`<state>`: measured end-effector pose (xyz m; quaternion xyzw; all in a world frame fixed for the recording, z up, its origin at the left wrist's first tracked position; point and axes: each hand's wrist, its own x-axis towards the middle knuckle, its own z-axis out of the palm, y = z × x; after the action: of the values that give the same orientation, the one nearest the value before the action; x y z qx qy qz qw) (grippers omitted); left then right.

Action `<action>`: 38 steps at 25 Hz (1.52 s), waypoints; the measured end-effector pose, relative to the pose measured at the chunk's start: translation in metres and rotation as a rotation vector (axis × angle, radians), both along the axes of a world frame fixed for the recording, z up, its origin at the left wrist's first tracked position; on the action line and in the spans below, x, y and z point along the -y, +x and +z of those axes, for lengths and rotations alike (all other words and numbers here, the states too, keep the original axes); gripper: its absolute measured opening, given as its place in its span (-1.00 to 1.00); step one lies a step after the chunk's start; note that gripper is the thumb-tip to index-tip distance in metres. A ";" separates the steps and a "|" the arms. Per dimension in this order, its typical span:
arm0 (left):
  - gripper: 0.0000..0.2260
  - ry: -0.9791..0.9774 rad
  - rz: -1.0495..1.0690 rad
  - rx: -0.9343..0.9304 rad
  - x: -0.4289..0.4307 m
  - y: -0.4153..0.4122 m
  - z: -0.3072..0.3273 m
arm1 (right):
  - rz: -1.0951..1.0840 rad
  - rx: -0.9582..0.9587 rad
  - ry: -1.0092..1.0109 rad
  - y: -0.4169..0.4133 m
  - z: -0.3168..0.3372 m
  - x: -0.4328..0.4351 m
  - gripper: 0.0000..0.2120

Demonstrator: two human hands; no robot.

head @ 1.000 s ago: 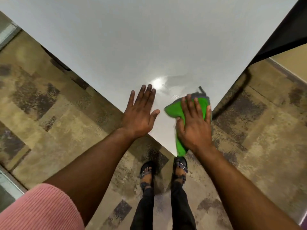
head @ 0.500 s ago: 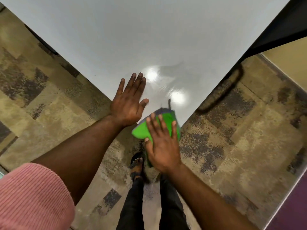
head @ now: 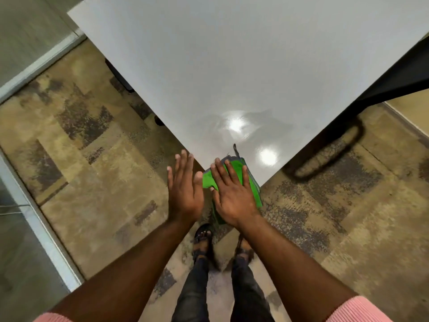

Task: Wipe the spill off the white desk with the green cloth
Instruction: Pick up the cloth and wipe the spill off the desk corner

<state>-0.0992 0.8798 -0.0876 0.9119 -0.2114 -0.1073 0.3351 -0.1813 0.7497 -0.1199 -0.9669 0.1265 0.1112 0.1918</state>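
The white desk (head: pixel 232 66) comes to a corner just in front of me. A green cloth (head: pixel 253 187) with a grey edge lies over that corner and hangs down past it. My right hand (head: pixel 232 194) presses flat on the cloth, fingers spread. My left hand (head: pixel 185 189) is flat and open just left of the corner, off the desk, above the floor, holding nothing. A wet, glossy smear (head: pixel 234 129) with bright light reflections lies on the desk just beyond the cloth.
Patterned brown carpet (head: pixel 92 159) surrounds the desk. A glass partition with a pale frame (head: pixel 34 205) runs along the left. A black desk frame and looped leg (head: pixel 325 156) stand at the right. My feet in sandals (head: pixel 204 238) are below the corner.
My right hand has dragged the cloth back toward me to the desk's corner, so it now hangs over the edge. My left hand has slid off the desk to the corner's left.
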 end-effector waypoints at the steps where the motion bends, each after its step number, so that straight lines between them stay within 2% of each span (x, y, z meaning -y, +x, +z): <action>1: -0.51 -0.055 0.068 -0.040 -0.002 -0.024 0.001 | -0.001 -0.011 0.028 0.013 0.003 0.002 -0.38; 4: -0.52 -0.209 0.252 -0.173 0.017 -0.082 0.005 | 0.083 0.013 0.165 0.036 0.012 0.013 -0.39; 7: -0.52 -0.332 0.452 -0.328 0.051 -0.105 0.014 | 0.063 0.193 0.307 0.036 0.024 0.046 -0.43; 11: -0.20 -0.186 0.466 -0.396 0.085 -0.088 0.011 | 0.130 0.209 0.197 0.050 0.028 0.092 -0.46; 13: -0.31 -0.087 0.469 -0.481 0.096 -0.076 0.004 | 0.211 0.191 0.141 0.064 0.029 0.103 -0.46; 15: -0.36 -0.105 0.531 -0.514 0.101 -0.066 -0.003 | 0.300 0.174 0.099 0.082 0.031 0.104 -0.45; 18: -0.38 -0.152 0.589 -0.447 0.103 -0.063 -0.016 | 0.424 0.152 0.070 0.100 0.032 0.099 -0.44; 23: -0.40 0.076 0.599 -0.213 0.115 -0.096 -0.028 | 0.566 0.162 -0.007 0.088 0.017 0.128 -0.44; 29: -0.44 0.002 0.863 -0.196 0.146 -0.070 -0.034 | 0.706 0.256 0.047 0.084 -0.010 0.178 -0.46; 34: -0.46 -0.117 0.883 -0.219 0.124 -0.024 -0.034 | 0.710 0.286 0.138 0.084 -0.012 0.180 -0.43; 36: -0.46 -0.173 0.907 -0.210 0.125 -0.032 -0.041 | 0.709 0.295 0.154 0.083 -0.015 0.181 -0.42; 38: -0.44 -0.119 0.978 -0.160 0.137 -0.062 -0.050 | 0.690 0.302 0.175 0.081 -0.016 0.183 -0.42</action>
<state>-0.1611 0.7423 -0.1372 0.8724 0.2617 0.0053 0.4129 -0.1000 0.5669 -0.1357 -0.9380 -0.2460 0.0358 0.2416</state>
